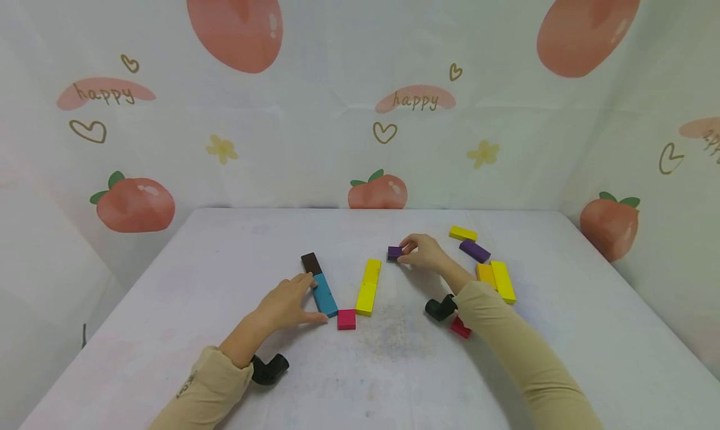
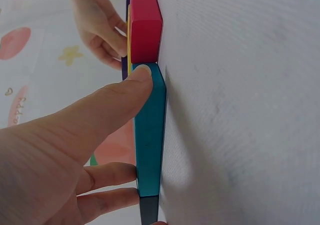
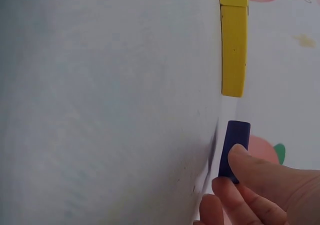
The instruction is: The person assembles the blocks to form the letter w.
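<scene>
My left hand (image 1: pixel 285 304) rests spread along a blue block (image 1: pixel 325 295). In the left wrist view its thumb touches the block's end beside a red block (image 2: pixel 145 29), and the fingertips touch near the dark brown block (image 1: pixel 311 264). The blue block lies between the brown and red ones in a slanting line. From the red block, two yellow blocks (image 1: pixel 368 287) run away end to end. My right hand (image 1: pixel 425 255) pinches a small purple block (image 3: pixel 235 147) between thumb and fingers; in the right wrist view a gap separates it from the yellow row.
At the right lie a yellow block (image 1: pixel 464 233), a purple block (image 1: pixel 475 251), an orange-yellow block (image 1: pixel 486 275) beside a long yellow one (image 1: pixel 503 282), and a red block (image 1: pixel 460 327) partly under the right forearm. Black wrist devices (image 1: pixel 270 369) sit on both arms. A printed curtain (image 1: pixel 315 142) stands behind.
</scene>
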The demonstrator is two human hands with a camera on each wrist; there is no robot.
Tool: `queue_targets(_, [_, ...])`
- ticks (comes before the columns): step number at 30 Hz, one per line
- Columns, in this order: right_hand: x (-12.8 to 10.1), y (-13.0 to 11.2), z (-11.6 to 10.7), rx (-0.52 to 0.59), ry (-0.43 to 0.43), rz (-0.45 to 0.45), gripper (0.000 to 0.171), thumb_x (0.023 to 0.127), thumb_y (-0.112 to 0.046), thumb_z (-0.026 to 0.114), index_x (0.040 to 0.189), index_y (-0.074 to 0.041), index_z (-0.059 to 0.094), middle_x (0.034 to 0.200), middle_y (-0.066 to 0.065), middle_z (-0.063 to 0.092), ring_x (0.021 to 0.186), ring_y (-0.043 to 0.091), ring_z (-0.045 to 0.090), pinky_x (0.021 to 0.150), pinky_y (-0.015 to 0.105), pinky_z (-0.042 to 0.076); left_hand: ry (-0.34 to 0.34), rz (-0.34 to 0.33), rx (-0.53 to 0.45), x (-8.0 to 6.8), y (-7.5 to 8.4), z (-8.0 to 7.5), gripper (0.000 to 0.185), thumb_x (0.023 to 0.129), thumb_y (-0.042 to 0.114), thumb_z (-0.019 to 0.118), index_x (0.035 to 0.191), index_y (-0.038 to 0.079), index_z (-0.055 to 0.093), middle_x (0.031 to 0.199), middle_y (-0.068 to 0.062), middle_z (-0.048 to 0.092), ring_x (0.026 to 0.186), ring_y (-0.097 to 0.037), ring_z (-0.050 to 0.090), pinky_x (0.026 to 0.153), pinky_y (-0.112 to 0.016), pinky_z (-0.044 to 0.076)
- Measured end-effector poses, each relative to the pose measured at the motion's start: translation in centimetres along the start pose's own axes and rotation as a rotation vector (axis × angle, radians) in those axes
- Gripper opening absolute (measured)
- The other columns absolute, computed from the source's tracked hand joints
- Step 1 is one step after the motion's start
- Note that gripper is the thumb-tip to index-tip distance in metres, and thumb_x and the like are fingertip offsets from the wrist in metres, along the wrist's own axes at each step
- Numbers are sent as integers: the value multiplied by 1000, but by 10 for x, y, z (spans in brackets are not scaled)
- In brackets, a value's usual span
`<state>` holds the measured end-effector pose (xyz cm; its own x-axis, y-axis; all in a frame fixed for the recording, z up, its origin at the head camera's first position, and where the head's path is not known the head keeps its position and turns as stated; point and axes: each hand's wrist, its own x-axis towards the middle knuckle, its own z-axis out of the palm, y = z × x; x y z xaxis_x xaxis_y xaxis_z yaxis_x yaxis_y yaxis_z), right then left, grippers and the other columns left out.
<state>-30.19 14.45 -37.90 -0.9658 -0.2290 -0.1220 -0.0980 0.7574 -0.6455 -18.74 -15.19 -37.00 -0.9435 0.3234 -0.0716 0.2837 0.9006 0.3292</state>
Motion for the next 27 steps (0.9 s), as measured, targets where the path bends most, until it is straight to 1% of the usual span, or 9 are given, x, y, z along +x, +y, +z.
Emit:
queue_targets(10, [-1,-4,4,-16,-4,-6,34,84,-18,69,114,-3,60,102,14,66,94,25,52,88,37,45,4,2,5,0,0,0,70,73,43,77,124,1,53,139,-22,45,116,-39,50,98,-51,45])
queue_targets(15, [0,-5,7,-11,-11,21,34,84,-18,69,113,-5,60,102,12,65,90,22,53,80,30,48,-1,-1,1,0,0,0,70,72,43,77,123,2,53,139,-22,45,116,-39,50,98,-51,46])
queue_targets(21, [0,-7,9,-16,-19,0,33,83,-17,69,112,-4,60,101,13,65,88,22,53,77,29,47,-2,-7,0,-1,1,-1,69,72,42,77,123,2,53,139,-22,45,114,-38,51,97,-50,46])
queue_targets(27, [-1,-9,9,-5,-24,-6,33,83,-16,70,111,-3,60,99,13,65,83,20,54,68,23,47,-2,-6,0,-1,0,0,70,72,43,77,124,2,52,139,-22,45,115,-38,51,98,-51,45])
